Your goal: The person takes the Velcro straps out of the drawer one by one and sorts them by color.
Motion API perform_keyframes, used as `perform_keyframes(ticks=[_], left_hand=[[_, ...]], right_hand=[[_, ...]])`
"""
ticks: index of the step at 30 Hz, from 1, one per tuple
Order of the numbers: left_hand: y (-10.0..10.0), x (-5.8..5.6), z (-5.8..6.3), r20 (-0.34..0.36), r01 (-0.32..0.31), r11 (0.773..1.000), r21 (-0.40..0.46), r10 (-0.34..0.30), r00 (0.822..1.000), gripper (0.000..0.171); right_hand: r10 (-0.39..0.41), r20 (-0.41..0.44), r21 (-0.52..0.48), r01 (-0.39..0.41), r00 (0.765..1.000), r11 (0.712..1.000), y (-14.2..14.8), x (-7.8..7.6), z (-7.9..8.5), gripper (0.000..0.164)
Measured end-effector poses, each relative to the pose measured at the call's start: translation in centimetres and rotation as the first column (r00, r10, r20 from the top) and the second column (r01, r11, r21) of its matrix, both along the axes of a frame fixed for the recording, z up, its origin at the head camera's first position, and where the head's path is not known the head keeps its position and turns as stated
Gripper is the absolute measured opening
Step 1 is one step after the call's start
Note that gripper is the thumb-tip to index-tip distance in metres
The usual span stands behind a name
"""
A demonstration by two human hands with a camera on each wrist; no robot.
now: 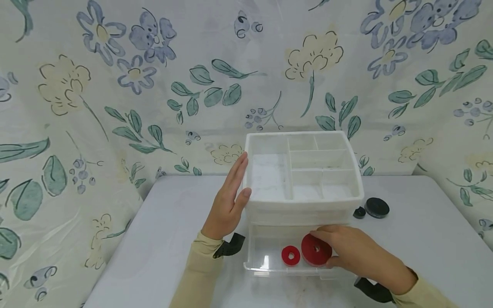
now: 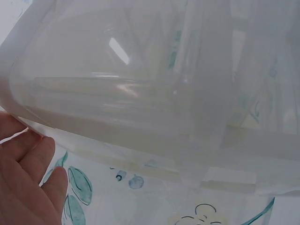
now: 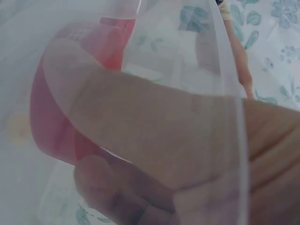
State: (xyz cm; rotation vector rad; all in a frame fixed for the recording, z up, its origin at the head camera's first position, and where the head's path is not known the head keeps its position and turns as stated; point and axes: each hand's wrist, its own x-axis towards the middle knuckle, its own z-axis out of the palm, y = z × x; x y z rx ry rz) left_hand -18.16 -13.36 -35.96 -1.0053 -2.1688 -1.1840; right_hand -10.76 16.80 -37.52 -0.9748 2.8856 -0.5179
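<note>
A white plastic organizer box [image 1: 304, 209] stands on the table, with an open clear drawer [image 1: 265, 248] pulled out at its front. My left hand [image 1: 227, 201] rests against the box's left side, its fingers fairly straight; the left wrist view shows these fingertips [image 2: 44, 150] at the edge of the translucent wall. Inside the drawer my right hand [image 1: 358, 252] grips a large, thick red disc [image 1: 311, 252] with a hole in its middle. Through the drawer's clear wall, the right wrist view shows thumb and fingers about this disc [image 3: 51, 122]. A smaller red ring [image 1: 286, 255] lies beside it.
Divided compartments [image 1: 269, 175] form the top of the box. To its right on the white table [image 1: 154, 239] lie a black round disc [image 1: 377, 208] and a small black piece [image 1: 359, 212]. Floral cloth [image 1: 215, 34] hangs behind and at both sides.
</note>
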Motion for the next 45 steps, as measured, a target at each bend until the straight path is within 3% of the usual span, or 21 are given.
perform_keyframes(ticks=[14,24,38,45], left_hand=[[0.0,0.0,0.0,-0.008,0.007,1.0,0.006,-0.007,1.0,0.067],[0.0,0.0,0.0,-0.013,0.004,1.0,0.007,-0.004,1.0,0.066],[0.1,-0.1,-0.1,-0.027,0.009,1.0,0.014,-0.009,1.0,0.064],[0.1,-0.1,-0.1,-0.028,0.009,1.0,0.013,-0.008,1.0,0.064]], right_hand=[[-0.026,-0.03,-0.015,0.026,0.999,1.0,0.4,0.6,0.5,0.074],[-0.09,0.069,-0.107,0.097,0.994,0.989,1.4,1.2,1.1,0.072],[-0.141,0.099,-0.204,0.159,0.985,0.966,3.5,2.0,1.3,0.073],[-0.191,0.042,-0.253,0.195,0.981,0.948,4.8,2.3,1.3,0.072]])
